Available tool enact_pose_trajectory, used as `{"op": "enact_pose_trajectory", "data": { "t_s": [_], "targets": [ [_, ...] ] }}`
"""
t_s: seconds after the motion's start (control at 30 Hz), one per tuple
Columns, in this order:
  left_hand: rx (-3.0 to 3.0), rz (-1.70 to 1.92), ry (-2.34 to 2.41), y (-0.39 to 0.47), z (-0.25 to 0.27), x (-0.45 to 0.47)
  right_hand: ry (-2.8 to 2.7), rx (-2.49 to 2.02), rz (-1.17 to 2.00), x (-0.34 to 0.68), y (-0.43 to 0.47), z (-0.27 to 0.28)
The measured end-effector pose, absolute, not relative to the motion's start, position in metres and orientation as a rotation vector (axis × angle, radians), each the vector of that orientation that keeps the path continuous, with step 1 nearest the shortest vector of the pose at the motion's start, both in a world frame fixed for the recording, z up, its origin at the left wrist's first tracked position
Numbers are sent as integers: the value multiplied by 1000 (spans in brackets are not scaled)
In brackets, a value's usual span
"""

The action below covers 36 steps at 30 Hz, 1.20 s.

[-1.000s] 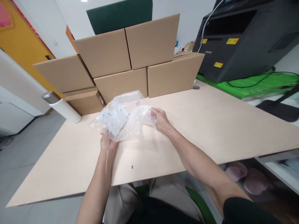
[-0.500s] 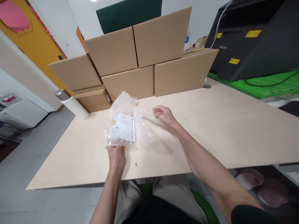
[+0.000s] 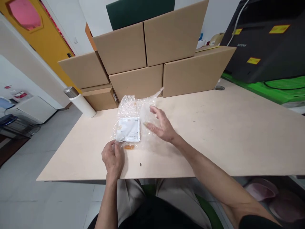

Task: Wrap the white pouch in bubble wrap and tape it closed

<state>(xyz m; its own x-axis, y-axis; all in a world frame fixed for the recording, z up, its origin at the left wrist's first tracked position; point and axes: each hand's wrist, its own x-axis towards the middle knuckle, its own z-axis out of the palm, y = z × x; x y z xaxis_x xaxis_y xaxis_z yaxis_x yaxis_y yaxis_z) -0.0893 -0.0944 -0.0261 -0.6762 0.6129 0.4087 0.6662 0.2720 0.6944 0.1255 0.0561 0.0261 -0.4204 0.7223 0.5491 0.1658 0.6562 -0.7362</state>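
Observation:
A flat white packet [image 3: 130,129] with small print lies on a sheet of clear bubble wrap [image 3: 126,106] on the table; part of the wrap overlaps its left side. My left hand [image 3: 112,158] pinches the lower left corner of the wrap. Over the right part of the wrap, my right hand [image 3: 163,125] is open, thumb and fingers apart. Whether its fingertips touch the film is hard to see. A strip of orange tape [image 3: 129,147] shows at the near edge of the wrap.
Stacked cardboard boxes [image 3: 140,81] stand along the back of the table [image 3: 226,133]. A white bottle with a metal cap [image 3: 83,105] stands at the left, beside a small box [image 3: 100,99]. A black printer [image 3: 259,54] sits on a green surface at the right.
The wrap now lies flatter and spread out, with the packet more exposed. My left hand has shifted to the wrap's corner. My right hand has moved slightly left and opened. The view has shifted.

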Motion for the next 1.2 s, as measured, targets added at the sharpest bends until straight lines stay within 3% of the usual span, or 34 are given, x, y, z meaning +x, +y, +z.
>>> {"op": "enact_pose_trajectory", "data": {
  "t_s": [0.27,0.5,0.7,0.93,1.07,1.2],
  "targets": [
    [-660,-1743,-2428,-116,-20,-135,-2309,-1012,731,134,76,11],
    [-572,-1119,-2699,-141,-12,-164,-2623,-1429,511,157,97,13],
    [-780,-1100,-2235,-133,-19,-137,-2671,-1411,135,148,97,7],
    [-1414,-824,-2624,-88,-20,-116,-2689,-1195,338,135,93,-5],
    [-1349,-1109,-2715,-71,-17,-115,-2785,-1225,275,130,91,-6],
    [-1302,-1845,-2599,-73,-1,-114,-2796,-1250,259,128,91,-5]
  ]
}}
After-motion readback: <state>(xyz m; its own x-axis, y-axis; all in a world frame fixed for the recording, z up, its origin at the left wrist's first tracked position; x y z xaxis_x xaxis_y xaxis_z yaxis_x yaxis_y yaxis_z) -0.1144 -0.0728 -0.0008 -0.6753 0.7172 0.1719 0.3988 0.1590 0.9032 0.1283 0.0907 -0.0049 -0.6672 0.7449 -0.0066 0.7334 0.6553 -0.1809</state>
